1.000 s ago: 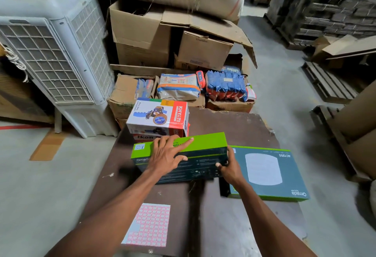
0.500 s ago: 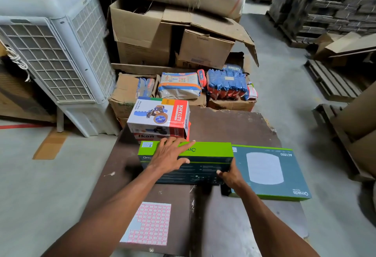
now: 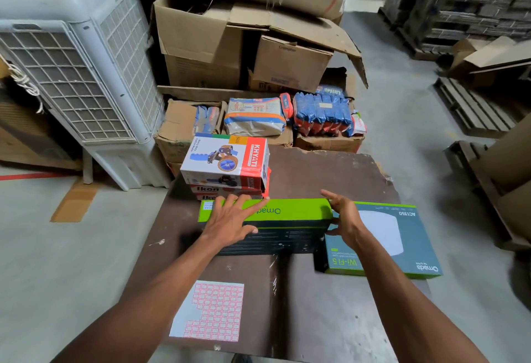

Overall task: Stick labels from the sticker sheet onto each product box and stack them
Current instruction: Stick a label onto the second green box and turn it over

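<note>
A long green and black box (image 3: 287, 213) stands on its edge on the brown table (image 3: 321, 173), right in front of a stack of product boxes topped by a white and red KHYATI box (image 3: 227, 158). My left hand (image 3: 232, 219) lies flat with spread fingers on the green box's left part. My right hand (image 3: 344, 219) touches the box's right end with straight fingers. A flat teal box (image 3: 402, 242) lies to the right, partly under my right hand. The sticker sheet (image 3: 212, 311) with pink labels lies near the table's front edge.
A white air cooler (image 3: 71, 55) stands at the left. Open cardboard cartons (image 3: 207, 43) and packets (image 3: 321, 112) crowd behind the table. Wooden pallets (image 3: 471, 107) and cardboard lie on the floor to the right.
The green box has slid away from me, up against the stack of boxes. My right hand has shifted from its lower right corner up to its right end, fingers now straightened.
</note>
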The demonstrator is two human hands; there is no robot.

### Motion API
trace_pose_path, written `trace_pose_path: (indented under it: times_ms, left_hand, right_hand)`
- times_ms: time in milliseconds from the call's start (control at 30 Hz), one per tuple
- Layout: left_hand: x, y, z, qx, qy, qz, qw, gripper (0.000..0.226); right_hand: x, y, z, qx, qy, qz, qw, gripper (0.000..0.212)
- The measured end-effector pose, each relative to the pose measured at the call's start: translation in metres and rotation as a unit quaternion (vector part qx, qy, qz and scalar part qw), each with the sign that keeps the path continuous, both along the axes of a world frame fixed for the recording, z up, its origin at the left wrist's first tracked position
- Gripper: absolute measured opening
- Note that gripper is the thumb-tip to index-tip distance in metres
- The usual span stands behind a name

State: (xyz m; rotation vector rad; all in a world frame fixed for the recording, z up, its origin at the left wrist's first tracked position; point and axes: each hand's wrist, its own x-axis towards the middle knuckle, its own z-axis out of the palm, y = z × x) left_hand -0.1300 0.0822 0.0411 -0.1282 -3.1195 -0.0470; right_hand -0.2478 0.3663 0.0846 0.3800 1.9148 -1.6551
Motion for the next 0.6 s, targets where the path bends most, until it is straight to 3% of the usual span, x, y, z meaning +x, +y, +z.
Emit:
trace_pose_path:
  times_ms: [100, 200, 333, 467, 600]
  left_hand:
    - [0.003, -0.002, -0.002, 0.012, -0.007, 0.001, 1.000, 0.087]
    - [0.007, -0.003, -0.001, 0.049, -0.002, 0.011, 0.999, 0.073]
    - [0.012, -0.007, 0.004, 0.102, 0.002, 0.075, 0.992, 0.079]
    - [0.016, -0.011, -0.001, 0.089, 0.008, 0.090, 0.992, 0.084]
    - [0.016, -0.010, 0.001, 0.073, -0.007, 0.091, 0.993, 0.082]
  right_hand:
    - [0.002, -0.018, 0.000, 0.122, 0.067, 0.051, 0.989, 0.027]
    - [0.003, -0.027, -0.009, 0.207, 0.118, 0.062, 0.969, 0.040]
    - [-0.002, -0.026, -0.017, 0.221, 0.108, 0.037, 0.969, 0.052]
    - [-0.002, -0.023, -0.015, 0.219, 0.059, 0.047, 0.973, 0.035]
    - [-0.001, -0.024, -0.012, 0.248, 0.075, 0.069, 0.963, 0.036]
